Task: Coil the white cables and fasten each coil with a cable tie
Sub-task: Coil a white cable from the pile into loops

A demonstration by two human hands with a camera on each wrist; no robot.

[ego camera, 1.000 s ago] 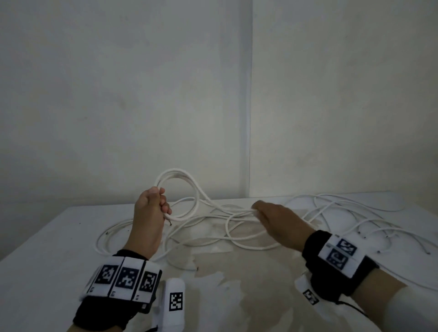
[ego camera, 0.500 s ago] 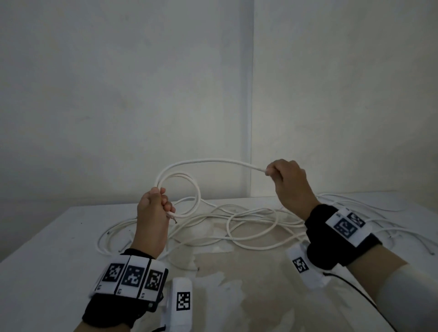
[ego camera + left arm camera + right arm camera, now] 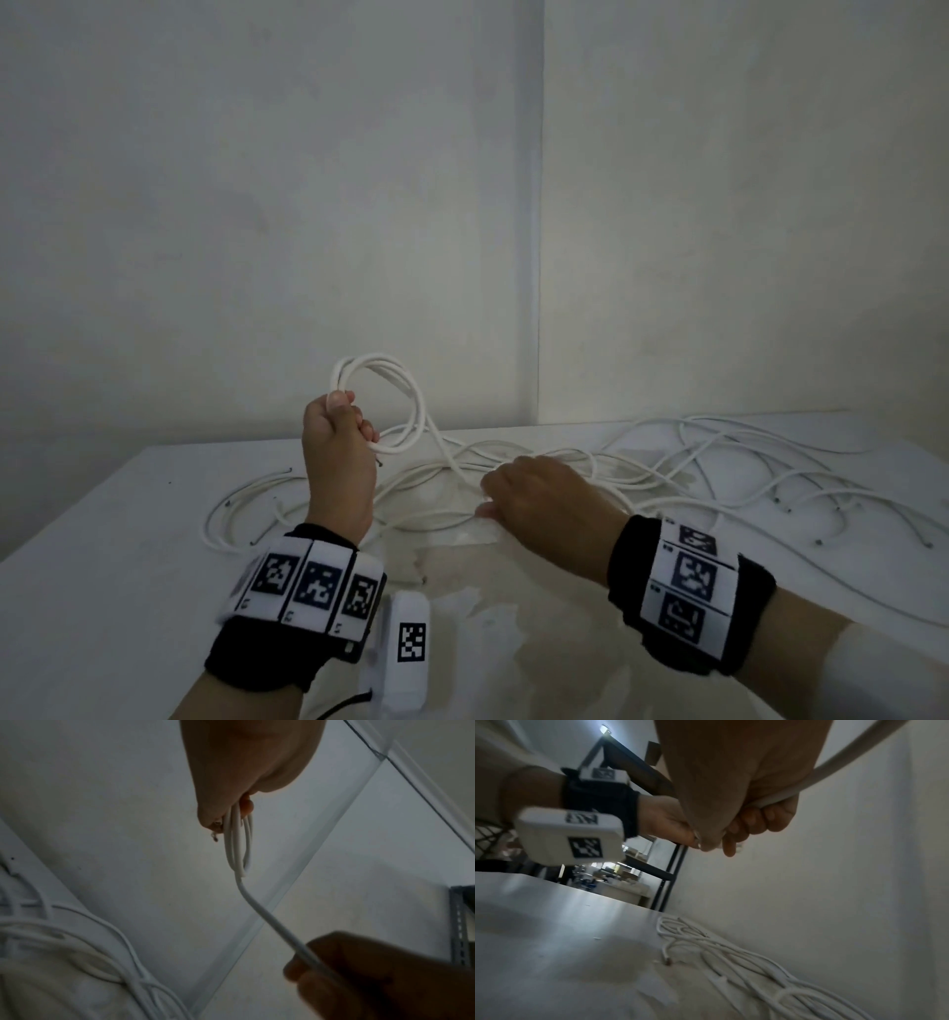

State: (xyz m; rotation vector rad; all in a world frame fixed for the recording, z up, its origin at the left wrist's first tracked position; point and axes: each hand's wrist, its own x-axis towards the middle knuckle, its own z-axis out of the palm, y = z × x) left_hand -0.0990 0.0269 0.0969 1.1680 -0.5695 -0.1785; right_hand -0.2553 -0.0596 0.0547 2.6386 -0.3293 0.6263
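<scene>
**Another loop added, right hand back down for more slack**

We stand at the table [image 3: 128,524], where loose white cables [image 3: 683,462] sprawl from the middle out to the right edge, many with bare ends showing. Half a second ago our right hand [image 3: 544,506] was raised, carrying a length of cable over toward the left; now it is low again, close over the tangle, with the cable running through its curled fingers in the wrist views. That tells us 1 more turn has gone onto the coil and the next stretch is being drawn up.

Our left hand [image 3: 336,442] is closed around the coil [image 3: 398,406], held upright above the table, about 3 loops by our count. A single strand [image 3: 270,923] runs from the coil down to the right hand.

We judge the coiling of this first cable only partly done. The crossing cables beneath could snag the strand as it is pulled. We see no cable tie in any view. A short cable end [image 3: 666,956] lies near the stained patch [image 3: 513,616].
</scene>
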